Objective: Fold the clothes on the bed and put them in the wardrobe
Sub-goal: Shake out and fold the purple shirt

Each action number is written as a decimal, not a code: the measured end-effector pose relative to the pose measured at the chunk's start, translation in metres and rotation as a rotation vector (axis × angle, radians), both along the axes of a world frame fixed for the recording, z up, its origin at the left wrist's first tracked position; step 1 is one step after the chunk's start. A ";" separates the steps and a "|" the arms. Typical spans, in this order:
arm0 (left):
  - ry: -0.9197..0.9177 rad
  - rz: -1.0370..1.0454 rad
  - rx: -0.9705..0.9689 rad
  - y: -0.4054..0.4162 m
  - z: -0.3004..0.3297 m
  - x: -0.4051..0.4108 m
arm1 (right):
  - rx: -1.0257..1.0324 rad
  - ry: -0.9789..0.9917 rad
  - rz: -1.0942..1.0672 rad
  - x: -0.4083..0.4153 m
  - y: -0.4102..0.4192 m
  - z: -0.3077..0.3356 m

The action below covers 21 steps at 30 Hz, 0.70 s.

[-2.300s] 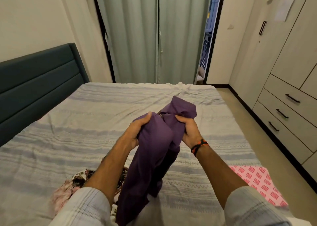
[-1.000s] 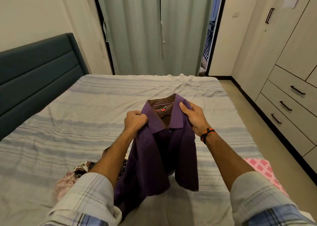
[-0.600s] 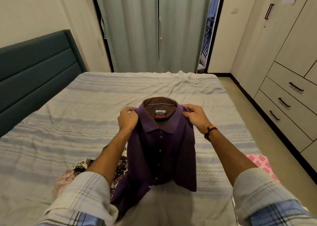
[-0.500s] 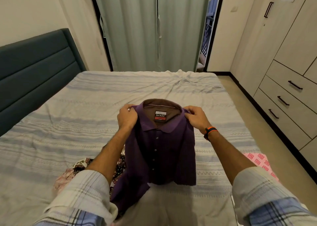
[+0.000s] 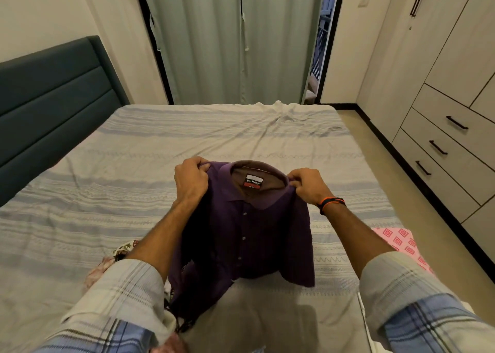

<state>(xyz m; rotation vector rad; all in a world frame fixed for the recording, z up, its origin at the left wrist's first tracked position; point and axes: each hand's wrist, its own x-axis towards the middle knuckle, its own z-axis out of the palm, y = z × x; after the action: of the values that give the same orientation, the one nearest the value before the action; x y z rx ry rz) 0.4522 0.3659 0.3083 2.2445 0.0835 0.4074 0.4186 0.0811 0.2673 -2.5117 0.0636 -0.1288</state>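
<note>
A purple button-up shirt with a brown inner collar and a red-and-white label hangs in front of me above the bed. My left hand grips its left shoulder next to the collar. My right hand, with an orange-and-black band at the wrist, pinches the right shoulder. The shirt's front faces me and its hem drapes down onto the striped bedsheet. A floral garment lies on the bed under my left forearm, partly hidden. A pink patterned cloth lies at the bed's right edge.
A teal padded headboard runs along the left. Pale green curtains hang behind the bed's far end. The wardrobe with closed doors and several black-handled drawers lines the right wall, across a strip of floor.
The bunched shirt has been opened out and turned so its collar and buttons face me. Both hands shifted from the crumpled fabric to the shoulders and spread apart.
</note>
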 end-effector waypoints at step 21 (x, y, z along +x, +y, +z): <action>-0.162 0.003 0.494 0.029 0.000 -0.005 | -0.041 0.003 -0.211 -0.007 -0.001 0.009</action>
<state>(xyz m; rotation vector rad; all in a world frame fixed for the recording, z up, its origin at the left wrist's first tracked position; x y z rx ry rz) 0.4470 0.3948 0.3078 2.6827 -0.1117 0.6683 0.4114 0.0798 0.2763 -2.5408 0.3299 -0.2143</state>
